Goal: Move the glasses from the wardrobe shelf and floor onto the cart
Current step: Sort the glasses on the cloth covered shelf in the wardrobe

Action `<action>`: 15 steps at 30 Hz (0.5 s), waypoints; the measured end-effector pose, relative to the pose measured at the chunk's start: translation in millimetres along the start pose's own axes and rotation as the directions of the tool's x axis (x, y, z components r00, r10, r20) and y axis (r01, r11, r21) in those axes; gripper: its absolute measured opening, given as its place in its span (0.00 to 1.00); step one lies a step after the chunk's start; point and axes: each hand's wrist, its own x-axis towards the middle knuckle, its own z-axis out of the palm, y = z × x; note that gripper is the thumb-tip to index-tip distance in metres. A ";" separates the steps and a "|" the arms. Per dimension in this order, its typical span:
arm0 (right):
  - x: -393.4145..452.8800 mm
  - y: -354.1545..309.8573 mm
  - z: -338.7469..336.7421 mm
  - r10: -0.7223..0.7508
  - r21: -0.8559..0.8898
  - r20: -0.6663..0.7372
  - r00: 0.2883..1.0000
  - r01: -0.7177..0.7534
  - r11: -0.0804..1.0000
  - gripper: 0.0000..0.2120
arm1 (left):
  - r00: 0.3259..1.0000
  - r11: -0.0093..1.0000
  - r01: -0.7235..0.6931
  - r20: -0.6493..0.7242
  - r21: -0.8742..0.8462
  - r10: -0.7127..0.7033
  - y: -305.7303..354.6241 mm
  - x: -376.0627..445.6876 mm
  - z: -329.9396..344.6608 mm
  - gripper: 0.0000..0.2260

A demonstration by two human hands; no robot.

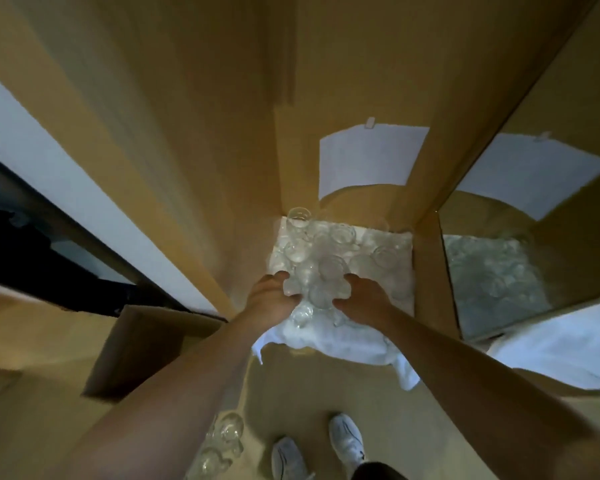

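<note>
**One head view, looking steeply down**

A single wide-angle camera, worn on the head, faces forward and down into the wardrobe (pixel 361 64). Forearms stretch up from the lower edge; shoes (pixel 347 441) show at bottom centre. Edges bend.

Between your fingers (pixel 293 299) you have clear glasses (pixel 317 289) with no colour of their own; they look pale and shiny. Under your fingers lies a white cloth (pixel 343 344), plain, with no pattern. Just past your fingertips, more clear glasses (pixel 340 237) stand on that same white. Higher up beyond your fingers, the wardrobe wall (pixel 361 64) is plain light brown, like honey, and a plain white paper (pixel 371 157) hangs on it. Far below your fingers, near your arm, a few more clear glasses (pixel 224 436) sit on the tan floor (pixel 291 393). Your shoes (pixel 347 441) are white-grey.
</note>
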 end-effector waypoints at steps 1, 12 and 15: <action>-0.1 7.9 7.1 0.031 0.011 0.000 1.000 -0.031 0.999 0.28 | 1.000 1.000 -0.010 0.010 0.018 0.009 -1.4 4.5 7.9 0.28; 5.6 66.1 73.1 0.278 0.193 0.110 0.954 -0.295 0.936 0.32 | 0.993 0.998 0.057 0.106 -0.013 -0.056 -25.7 30.8 77.4 0.31; 11.7 78.5 82.8 0.316 0.226 0.121 0.941 -0.337 0.914 0.32 | 0.987 0.997 0.068 0.146 0.021 -0.071 -24.8 40.9 92.6 0.33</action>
